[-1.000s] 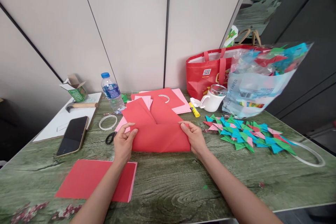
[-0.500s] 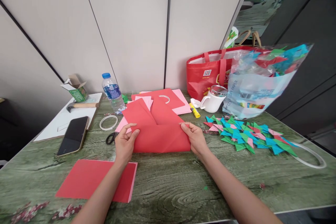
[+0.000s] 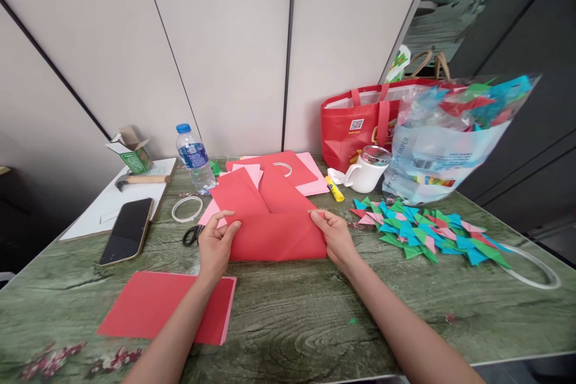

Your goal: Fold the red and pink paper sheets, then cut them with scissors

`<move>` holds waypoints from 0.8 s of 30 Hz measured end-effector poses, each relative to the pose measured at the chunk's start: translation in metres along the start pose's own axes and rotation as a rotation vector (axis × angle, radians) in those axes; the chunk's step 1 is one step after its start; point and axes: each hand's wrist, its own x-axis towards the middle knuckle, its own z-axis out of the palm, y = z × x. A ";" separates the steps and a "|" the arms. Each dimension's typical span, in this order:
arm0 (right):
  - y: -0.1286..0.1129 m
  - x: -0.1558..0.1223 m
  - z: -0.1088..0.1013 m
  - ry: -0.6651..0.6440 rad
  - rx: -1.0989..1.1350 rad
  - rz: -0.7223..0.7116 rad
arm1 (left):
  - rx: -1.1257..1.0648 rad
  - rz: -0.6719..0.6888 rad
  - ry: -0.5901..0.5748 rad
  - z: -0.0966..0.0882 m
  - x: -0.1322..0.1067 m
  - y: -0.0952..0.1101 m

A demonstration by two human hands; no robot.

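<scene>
A sheet of red paper (image 3: pixel 276 235), bent over along its near side, is held up between both hands. My left hand (image 3: pixel 218 243) pinches its left end between thumb and fingers. At the right end, my right hand (image 3: pixel 333 234) grips it the same way. Behind it lie more red sheets (image 3: pixel 240 191) and pink paper strips (image 3: pixel 252 173). A stack of red and pink sheets (image 3: pixel 148 306) rests on the table under my left forearm. Beside my left hand, the black scissors handle (image 3: pixel 192 235) shows; the blades are hidden.
Left are a phone (image 3: pixel 128 231), hammer (image 3: pixel 141 179), small box (image 3: pixel 135 156), tape roll (image 3: pixel 186 209) and water bottle (image 3: pixel 194 162). Right are a glue stick (image 3: pixel 335 189), white mug (image 3: pixel 363 175), red bag (image 3: pixel 342 132), plastic bag (image 3: pixel 432 159) and folded paper pieces (image 3: pixel 423 231) around a white ring (image 3: pixel 546 270).
Both hands keep their hold on the red paper, which stays almost in place. The view has shifted very slightly.
</scene>
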 end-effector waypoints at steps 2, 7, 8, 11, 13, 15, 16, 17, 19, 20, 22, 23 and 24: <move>0.000 0.000 0.000 0.001 -0.005 0.000 | -0.005 0.000 -0.001 0.000 0.000 0.000; 0.000 -0.001 0.000 -0.011 0.000 0.009 | -0.005 0.004 0.009 0.000 0.000 0.000; 0.000 -0.001 0.000 -0.010 0.001 0.010 | -0.007 0.001 0.011 0.000 0.001 -0.001; -0.002 -0.001 0.001 0.003 -0.014 0.010 | -0.014 -0.012 0.005 0.000 0.001 0.000; -0.004 -0.002 0.001 0.016 -0.044 0.006 | 0.001 -0.021 -0.005 -0.001 0.001 0.002; -0.006 -0.002 0.001 0.022 -0.084 0.005 | 0.023 -0.050 -0.027 -0.001 0.001 0.005; -0.007 -0.003 0.001 0.020 -0.107 0.003 | 0.030 -0.069 -0.038 -0.001 0.001 0.007; -0.008 -0.003 0.001 0.015 -0.130 0.000 | 0.035 -0.087 -0.044 -0.001 0.002 0.008; -0.010 -0.003 0.001 0.002 -0.169 -0.011 | 0.038 -0.100 -0.039 -0.002 0.002 0.011; -0.010 -0.003 0.000 -0.005 -0.181 -0.014 | 0.038 -0.101 -0.036 -0.002 0.003 0.013; -0.010 -0.001 -0.001 -0.017 -0.191 -0.012 | 0.053 -0.098 -0.044 -0.003 0.004 0.015; -0.011 -0.001 -0.002 -0.024 -0.201 -0.002 | 0.068 -0.098 -0.058 -0.003 0.005 0.016; -0.011 0.000 -0.003 -0.031 -0.216 0.012 | 0.086 -0.105 -0.077 -0.004 0.005 0.017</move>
